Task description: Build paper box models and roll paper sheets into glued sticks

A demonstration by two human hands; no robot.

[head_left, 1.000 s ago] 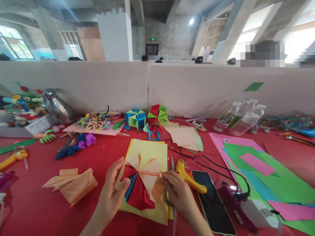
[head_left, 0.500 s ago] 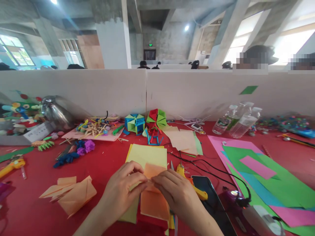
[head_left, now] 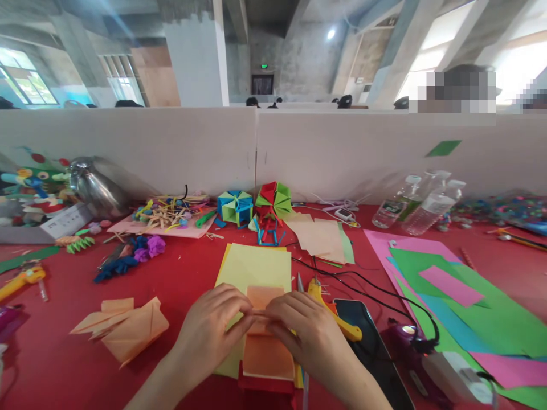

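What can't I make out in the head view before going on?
In the head view:
Pinched part of the orange paper: hidden by the left hand and right hand.
Phone, lower-left part: covered by the right forearm.
Far-left yellow tool: cut off by the left edge.
Bottle label print: too small.

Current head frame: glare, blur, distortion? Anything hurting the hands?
Head view: upper-right window blown out; head view: metal jug shows bright reflections; head view: far-left pillar leans, likely wide-angle distortion; head view: colourful pile at far right smeared; head view: left hand and right hand readable, the pinched fold of orange paper slightly soft.
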